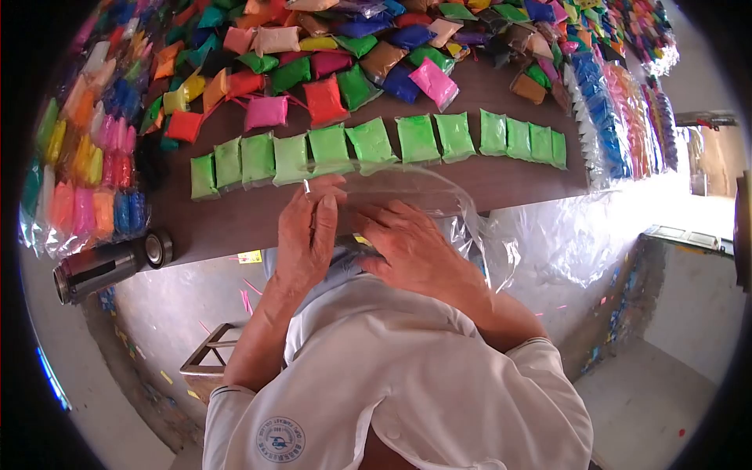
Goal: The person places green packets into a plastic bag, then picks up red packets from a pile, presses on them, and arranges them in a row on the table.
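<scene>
My left hand (310, 231) is at the table's front edge, thumb against its fingers, closed on the edge of a clear plastic bag (450, 188). The bag stretches right in a loose curve, over and past my right hand (411, 239). That hand lies palm down with its fingers stretched toward the left one, touching the film; its fingertips are partly hidden. Just beyond both hands runs a row of several light green packets (329, 149), standing side by side on the brown table (227, 223).
Behind the row is a heap of small coloured packets (337, 98). Clear bags of coloured packets stand at the left (86, 172) and right (619, 125). A metal flask (110, 266) lies at the left front edge. A wooden stool (205, 356) is below.
</scene>
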The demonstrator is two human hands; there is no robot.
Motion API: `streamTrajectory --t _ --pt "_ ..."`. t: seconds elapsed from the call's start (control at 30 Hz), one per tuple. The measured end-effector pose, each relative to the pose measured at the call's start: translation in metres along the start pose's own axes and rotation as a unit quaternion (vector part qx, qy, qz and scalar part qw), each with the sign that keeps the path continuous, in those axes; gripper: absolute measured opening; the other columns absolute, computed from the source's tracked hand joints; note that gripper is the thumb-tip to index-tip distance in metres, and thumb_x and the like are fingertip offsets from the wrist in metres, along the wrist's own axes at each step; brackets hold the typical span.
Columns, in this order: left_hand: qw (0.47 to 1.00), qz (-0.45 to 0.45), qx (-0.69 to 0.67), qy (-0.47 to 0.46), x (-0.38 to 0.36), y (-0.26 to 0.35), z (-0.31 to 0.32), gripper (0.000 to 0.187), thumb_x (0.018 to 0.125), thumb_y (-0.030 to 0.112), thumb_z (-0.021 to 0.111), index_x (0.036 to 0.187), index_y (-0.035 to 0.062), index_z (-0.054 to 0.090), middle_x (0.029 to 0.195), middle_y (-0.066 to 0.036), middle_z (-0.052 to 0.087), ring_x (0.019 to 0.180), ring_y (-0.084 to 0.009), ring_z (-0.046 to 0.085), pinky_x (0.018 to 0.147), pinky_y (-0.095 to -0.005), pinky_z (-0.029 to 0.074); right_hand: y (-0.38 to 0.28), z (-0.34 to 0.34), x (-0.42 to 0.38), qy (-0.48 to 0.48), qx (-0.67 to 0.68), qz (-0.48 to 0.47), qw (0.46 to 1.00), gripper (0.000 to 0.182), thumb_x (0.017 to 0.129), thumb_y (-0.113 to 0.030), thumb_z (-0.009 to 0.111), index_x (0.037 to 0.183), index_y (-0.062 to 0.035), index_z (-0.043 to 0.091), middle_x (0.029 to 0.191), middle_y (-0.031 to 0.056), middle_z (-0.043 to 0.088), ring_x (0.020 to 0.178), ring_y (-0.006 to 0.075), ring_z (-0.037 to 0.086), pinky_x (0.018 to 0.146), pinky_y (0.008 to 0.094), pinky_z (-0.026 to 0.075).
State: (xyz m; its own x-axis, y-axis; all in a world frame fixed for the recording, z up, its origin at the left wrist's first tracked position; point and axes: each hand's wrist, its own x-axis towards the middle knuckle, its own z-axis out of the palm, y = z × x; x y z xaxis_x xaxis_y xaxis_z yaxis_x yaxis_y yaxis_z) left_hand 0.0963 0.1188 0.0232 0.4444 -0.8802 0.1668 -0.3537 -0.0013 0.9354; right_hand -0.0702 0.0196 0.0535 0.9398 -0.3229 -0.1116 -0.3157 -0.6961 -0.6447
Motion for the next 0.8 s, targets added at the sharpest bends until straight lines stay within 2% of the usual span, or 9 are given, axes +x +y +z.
streamTrajectory --t 0.07,0.17,0.27,0.37,0.47,0.57,0.67,0.77,0.8 --pt "1.000 0.014 0.000 0.007 0.001 -0.001 -0.001 0.018 0.102 0.011 0.054 0.099 -0.0033 0.064 0.109 -0.020 0.068 0.102 -0.0326 0.065 0.088 -0.0382 0.050 0.000 0.008 0.005 0.030 -0.010 -0.023 0.999 0.044 0.082 -0.010 0.070 0.124 -0.0025 0.062 0.133 0.0125 0.060 0.123 0.0318 0.056 0.102 0.0460 0.045" --pt "0.999 0.028 0.005 0.020 0.003 -0.003 -0.001 0.016 0.100 0.011 0.057 0.101 -0.0017 0.066 0.110 -0.019 0.068 0.101 -0.0311 0.066 0.088 -0.0378 0.050 0.000 0.026 0.015 0.123 -0.006 -0.105 0.987 0.041 0.078 -0.006 0.068 0.118 -0.0010 0.063 0.125 0.0125 0.062 0.116 0.0329 0.058 0.092 0.0442 0.048" --pt "0.995 0.027 0.095 -0.025 0.003 0.001 -0.007 0.019 0.101 0.010 0.055 0.110 -0.0027 0.066 0.121 -0.015 0.066 0.108 -0.0214 0.063 0.093 -0.0329 0.048 -0.007 0.027 0.019 0.032 -0.020 -0.076 0.996 0.046 0.081 -0.005 0.066 0.127 -0.0033 0.060 0.133 0.0128 0.059 0.126 0.0314 0.054 0.101 0.0457 0.045" --pt "0.999 -0.009 0.052 -0.014 -0.002 -0.010 -0.010 0.021 0.101 0.009 0.056 0.115 -0.0024 0.066 0.121 -0.014 0.066 0.108 -0.0213 0.064 0.092 -0.0327 0.050 -0.008 0.021 0.023 0.036 -0.026 -0.090 0.995 0.047 0.077 -0.012 0.070 0.122 -0.0015 0.062 0.128 0.0155 0.061 0.123 0.0332 0.056 0.096 0.0446 0.047" --pt "0.999 -0.044 0.015 -0.005 -0.011 -0.020 -0.010 0.023 0.104 0.013 0.053 0.118 -0.0024 0.065 0.118 -0.011 0.067 0.105 -0.0184 0.064 0.089 -0.0311 0.051 0.004 0.009 0.008 0.069 0.039 -0.101 0.992 0.049 0.078 -0.018 0.074 0.123 -0.0009 0.062 0.129 0.0164 0.061 0.124 0.0339 0.055 0.100 0.0456 0.045" --pt "0.998 -0.059 -0.010 0.012 -0.012 -0.021 -0.004 0.020 0.104 0.013 0.053 0.114 0.0000 0.065 0.109 -0.009 0.068 0.097 -0.0175 0.065 0.084 -0.0301 0.051 0.020 -0.009 -0.024 0.055 0.020 -0.058 0.997 0.050 0.086 -0.023 0.071 0.130 -0.0011 0.058 0.132 0.0153 0.059 0.126 0.0344 0.053 0.106 0.0443 0.043" --pt "0.999 -0.048 -0.008 0.005 -0.011 -0.022 -0.001 0.019 0.104 0.013 0.054 0.113 0.0016 0.066 0.101 -0.008 0.068 0.090 -0.0159 0.063 0.079 -0.0288 0.049 0.030 -0.024 -0.049 0.100 0.019 0.027 0.994 0.050 0.091 -0.028 0.069 0.131 -0.0003 0.058 0.131 0.0170 0.060 0.124 0.0361 0.054 0.104 0.0444 0.043" --pt "0.995 -0.089 0.028 -0.040 -0.006 -0.017 -0.006 0.019 0.103 0.013 0.055 0.114 0.0020 0.066 0.098 -0.006 0.068 0.085 -0.0137 0.060 0.076 -0.0271 0.047 0.032 -0.052 -0.061 0.050 -0.002 0.242 0.969 0.047 0.092 -0.027 0.069 0.130 -0.0013 0.058 0.128 0.0178 0.060 0.120 0.0368 0.056 0.100 0.0460 0.046" --pt "0.994 -0.092 0.024 -0.045 -0.005 -0.015 -0.004 0.019 0.103 0.013 0.055 0.114 0.0018 0.066 0.098 -0.006 0.068 0.084 -0.0131 0.059 0.075 -0.0267 0.047 0.035 -0.051 -0.065 0.067 -0.019 0.239 0.968 0.046 0.093 -0.027 0.068 0.130 -0.0017 0.058 0.127 0.0177 0.060 0.118 0.0368 0.057 0.098 0.0462 0.047"
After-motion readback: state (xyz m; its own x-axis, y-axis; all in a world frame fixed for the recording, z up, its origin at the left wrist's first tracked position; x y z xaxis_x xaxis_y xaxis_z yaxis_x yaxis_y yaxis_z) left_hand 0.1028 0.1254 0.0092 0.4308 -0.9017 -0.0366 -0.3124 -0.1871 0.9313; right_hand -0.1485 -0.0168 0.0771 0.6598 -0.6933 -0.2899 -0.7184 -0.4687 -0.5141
